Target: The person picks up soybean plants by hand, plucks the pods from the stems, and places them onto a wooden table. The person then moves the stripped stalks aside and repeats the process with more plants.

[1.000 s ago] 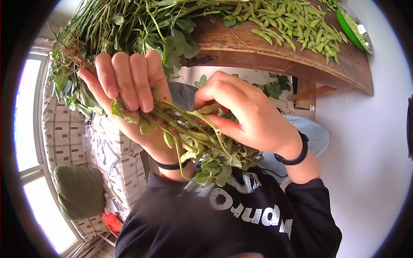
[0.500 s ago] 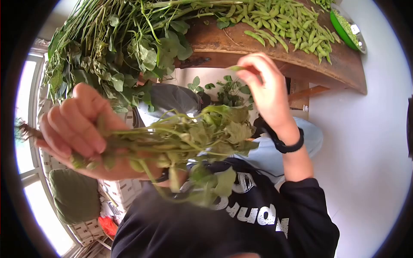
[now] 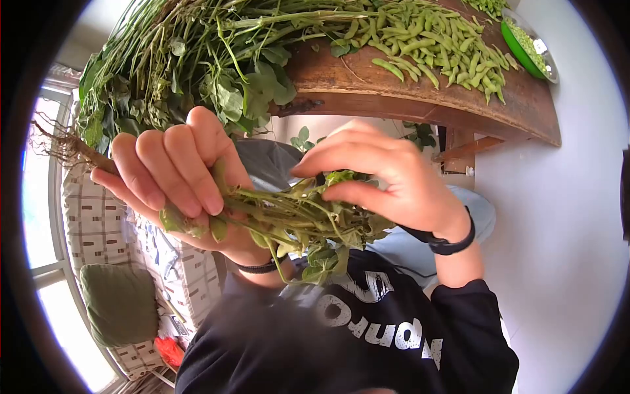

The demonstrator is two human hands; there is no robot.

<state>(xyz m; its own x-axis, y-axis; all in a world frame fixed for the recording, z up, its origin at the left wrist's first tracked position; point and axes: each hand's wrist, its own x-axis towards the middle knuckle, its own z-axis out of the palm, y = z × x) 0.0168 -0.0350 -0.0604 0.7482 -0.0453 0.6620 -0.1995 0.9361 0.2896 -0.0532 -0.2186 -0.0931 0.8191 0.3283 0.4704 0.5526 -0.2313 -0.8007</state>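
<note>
My left hand (image 3: 174, 174) is wrapped around the stems of an uprooted soybean plant (image 3: 302, 220), lifted in front of my chest. The plant's thin brown roots (image 3: 62, 141) stick out on the left, while its leafy, podded stems point right. A few green pods show by my left fingertips. My right hand (image 3: 377, 174) is at the leafy part, its thumb and fingers apart around some stems and leaves. Whether the fingertips touch them is hard to tell.
A wooden table (image 3: 394, 105) ahead carries a large heap of soybean plants (image 3: 170, 72) and a pile of picked pods (image 3: 453, 49). A green-rimmed bowl (image 3: 525, 49) stands at its far right. A green cushion (image 3: 118, 305) rests on a patterned seat at left.
My right hand has come left and down from beside the table edge to the plant; the green pod pinched in it before no longer shows. My left hand has shifted slightly right with the plant.
</note>
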